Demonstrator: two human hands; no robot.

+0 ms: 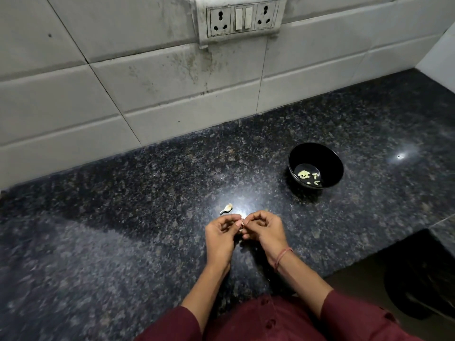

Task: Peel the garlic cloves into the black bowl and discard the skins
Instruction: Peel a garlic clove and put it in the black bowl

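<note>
The garlic clove (241, 226) sits between the two hands, low over the dark stone counter (138, 217) and well short of the black bowl (331, 157). Only a sliver of it shows between the fingertips, so how much skin is left on it cannot be told. A clove like this is likely very light and firm, with dry, papery skin that tears and flakes easily. Once bare it is probably a little tacky and easy to fumble. The best hold would be on the thick middle with one hand, while the other picks at the loose skin at the pointed tip or the root end.

The left hand (220, 236) has its fingers curled in and pinches the clove from the left. The right hand (264, 228), with a thread band (282, 257) at the wrist, also has its fingers curled and its fingertips nip the clove or its skin from the other side. The two sets of fingertips meet, and both forearms come in from the near edge and angle towards each other.

Several peeled cloves (307, 177) lie in the bottom of the bowl. A small pale piece (226, 208), clove or skin, lies on the counter just beyond the left hand. A dark bin (418, 291) stands below the counter edge to the right, a likely place for the skins
</note>
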